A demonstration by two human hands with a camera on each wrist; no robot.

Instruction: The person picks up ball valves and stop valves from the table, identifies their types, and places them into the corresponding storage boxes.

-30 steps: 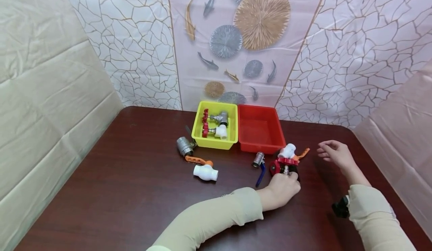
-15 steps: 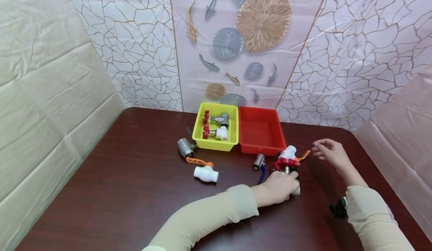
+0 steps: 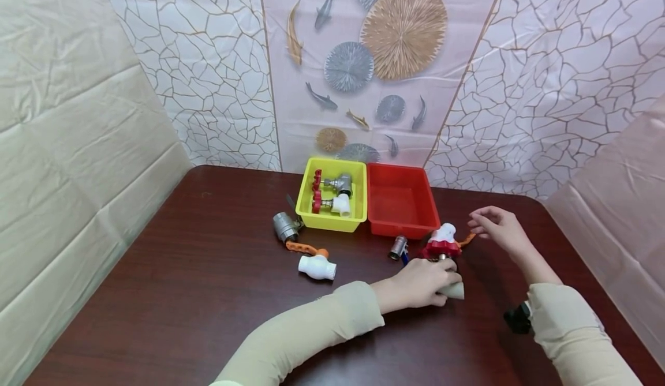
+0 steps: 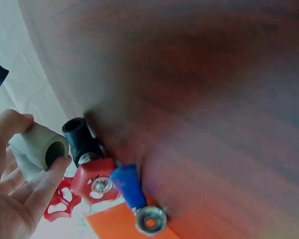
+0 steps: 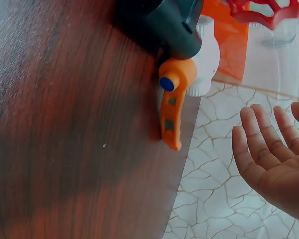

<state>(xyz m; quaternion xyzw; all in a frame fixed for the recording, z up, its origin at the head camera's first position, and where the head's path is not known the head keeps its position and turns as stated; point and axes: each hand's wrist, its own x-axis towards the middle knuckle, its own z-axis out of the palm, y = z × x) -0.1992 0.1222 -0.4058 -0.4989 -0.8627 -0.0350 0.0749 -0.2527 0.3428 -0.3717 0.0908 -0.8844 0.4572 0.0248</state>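
My left hand [image 3: 421, 282] grips the grey body [image 4: 37, 144] of a valve with a red handwheel [image 3: 441, 250]. The valve is tilted, its open pipe end facing the camera in the left wrist view. Beside it on the table stands a black valve [image 4: 82, 139] with a red handle. My right hand [image 3: 499, 228] hovers at the right with nothing in it, fingers loosely bent. Nearest to it is the orange lever [image 5: 172, 117] of a white ball valve [image 5: 207, 59], partly covered by the black valve in the right wrist view.
A yellow bin [image 3: 332, 222] with two red-wheeled valves stands beside a red bin [image 3: 404, 230] at the back. In front lie a metal ball valve [image 3: 285, 226], a white ball valve [image 3: 317, 267] with an orange lever, and a small blue-handled valve [image 3: 398, 247].
My left hand has drawn back toward the left and slightly nearer with the grey valve, whose pipe end has come into sight. My right hand has shifted left, toward the orange lever.
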